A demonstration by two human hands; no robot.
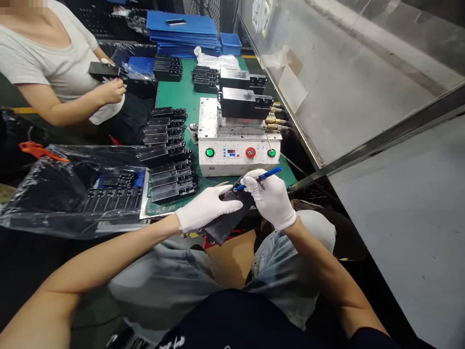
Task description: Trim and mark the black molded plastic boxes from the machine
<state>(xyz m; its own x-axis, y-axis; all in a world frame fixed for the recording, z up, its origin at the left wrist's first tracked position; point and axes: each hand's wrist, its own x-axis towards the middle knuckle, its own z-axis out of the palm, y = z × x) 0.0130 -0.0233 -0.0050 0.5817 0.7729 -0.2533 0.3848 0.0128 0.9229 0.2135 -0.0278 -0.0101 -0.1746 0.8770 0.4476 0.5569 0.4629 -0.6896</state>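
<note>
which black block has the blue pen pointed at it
The block in the camera wearer's left hand; the right hand holds the pen at its far end. No pen shows at the other blocks.

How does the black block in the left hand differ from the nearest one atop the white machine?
The held block is gripped by the left hand; the machine's block rests on the white machine. The held block is tilted; the machine's block lies roughly level. The blue pen in the right hand has its tip at the held block; no pen is at the machine's block. Both are black and elongated.
</note>
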